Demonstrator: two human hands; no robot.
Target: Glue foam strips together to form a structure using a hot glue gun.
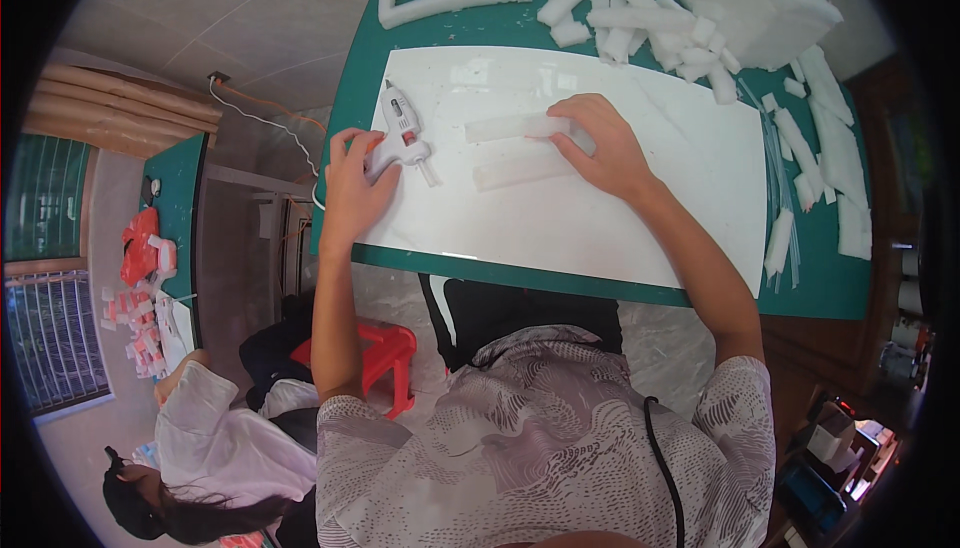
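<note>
A white hot glue gun (pixel 402 120) lies on the glossy white board (pixel 560 233), its nozzle pointing to the far side and a clear glue stick (pixel 430 171) at its near end. My left hand (pixel 357 183) is closed around its handle. Toward the middle of the board, my right hand (pixel 608 148) pinches the right end of a white foam strip (pixel 495 128) between thumb and fingers. Just nearer to me is a second pale strip shape (pixel 515 170); whether it is another strip or a reflection, I cannot tell.
A rectangular foam frame (pixel 455 3) sits on the green table (pixel 350 98) at the far left. Several foam strips (pixel 640 23) are heaped beside a large foam block (pixel 750 3). Clear glue sticks (pixel 775 178) lie at the right. Another person (pixel 220 428) works at the left.
</note>
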